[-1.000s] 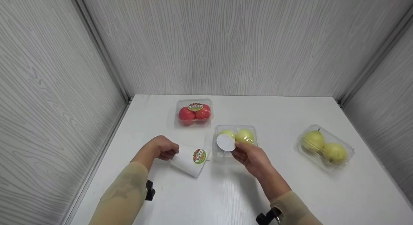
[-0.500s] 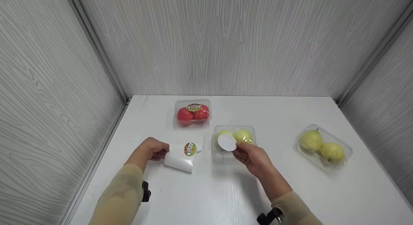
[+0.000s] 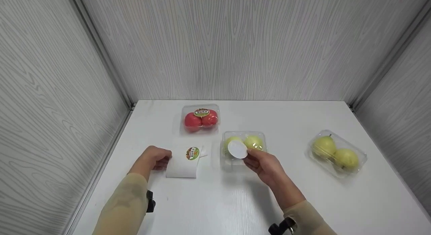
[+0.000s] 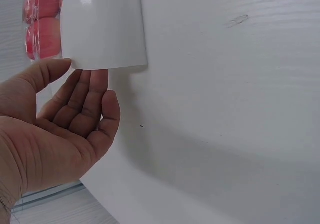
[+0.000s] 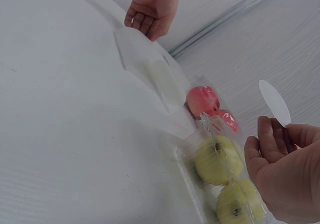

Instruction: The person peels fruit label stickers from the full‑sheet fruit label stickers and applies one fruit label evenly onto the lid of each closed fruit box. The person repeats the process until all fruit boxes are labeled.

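My left hand pinches the near edge of a white sticker sheet, which bends over the table and bears a round fruit label. In the left wrist view the thumb lies on one side of the sheet and fingers lie behind it. My right hand pinches a round sticker by its edge, its plain white side toward the head camera. The sticker hangs above a clear clamshell box with two yellow-green pears inside, partly covering one pear.
Behind stands a clear box of red fruit with a round label on its lid. Another clear box with two pears lies tilted on the right of the white table. Grey wood-grain walls enclose the table.
My left hand has moved left and slightly lower with the sticker sheet, drawing it away from the pear box. The right hand has held the round sticker in nearly the same place.
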### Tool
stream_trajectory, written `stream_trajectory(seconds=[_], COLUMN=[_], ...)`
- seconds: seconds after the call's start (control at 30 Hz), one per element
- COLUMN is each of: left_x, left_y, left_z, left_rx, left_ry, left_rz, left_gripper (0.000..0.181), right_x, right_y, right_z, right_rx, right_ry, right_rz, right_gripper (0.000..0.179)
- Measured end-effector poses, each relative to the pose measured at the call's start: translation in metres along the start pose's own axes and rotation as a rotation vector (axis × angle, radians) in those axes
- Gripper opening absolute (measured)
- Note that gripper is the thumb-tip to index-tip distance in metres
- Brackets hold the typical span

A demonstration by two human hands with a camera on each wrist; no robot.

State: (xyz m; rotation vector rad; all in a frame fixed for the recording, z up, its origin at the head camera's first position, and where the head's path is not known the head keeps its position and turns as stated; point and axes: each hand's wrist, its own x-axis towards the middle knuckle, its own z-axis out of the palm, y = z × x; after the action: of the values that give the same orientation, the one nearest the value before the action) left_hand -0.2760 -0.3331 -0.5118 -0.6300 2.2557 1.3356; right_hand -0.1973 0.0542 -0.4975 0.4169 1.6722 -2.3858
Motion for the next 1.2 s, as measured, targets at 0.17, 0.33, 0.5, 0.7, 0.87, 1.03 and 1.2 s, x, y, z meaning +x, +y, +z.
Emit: stream_trajectory(seconds=[0.17,0.33,0.5,0.7,0.87,1.03,1.2], left_x=[0.000,-0.002,-0.006,-0.010,-0.016,-0.031,-0.055], left_y=[0.002,0.005,0.009,0.017,0.027,0.052,0.082], left_z=[-0.001,-0.005,-0.009,-0.011,-0.016,-0.014,0.011], left_rx=[0.000,0.011,0.031,0.031,0.040,0.182,0.346], left_ry=[-0.007,-0.004,0.009,0.035,0.082,0.196,0.354], left_rz=[-0.005,0.002,0.015,0.027,0.063,0.218,0.490], left_gripper=[0.026,0.034,0.043,0.044,0.048,0.055,0.054], right_x=[0.000,-0.001,-0.003,-0.002,0.000,0.000,-0.001], right_y=[0.000,0.000,-0.001,-0.002,-0.003,-0.006,-0.010], right_z=[0.000,-0.001,-0.002,-0.002,-0.003,-0.004,-0.003], right_rx=[0.003,0.001,0.023,0.051,0.060,0.058,0.079], right_ry=[0.005,0.000,-0.003,0.010,0.018,0.022,0.026], right_rz=[0.001,-0.001,-0.002,-0.001,0.009,0.014,0.019], right_gripper=[0.028,0.027,0.024,0.025,0.026,0.027,0.024])
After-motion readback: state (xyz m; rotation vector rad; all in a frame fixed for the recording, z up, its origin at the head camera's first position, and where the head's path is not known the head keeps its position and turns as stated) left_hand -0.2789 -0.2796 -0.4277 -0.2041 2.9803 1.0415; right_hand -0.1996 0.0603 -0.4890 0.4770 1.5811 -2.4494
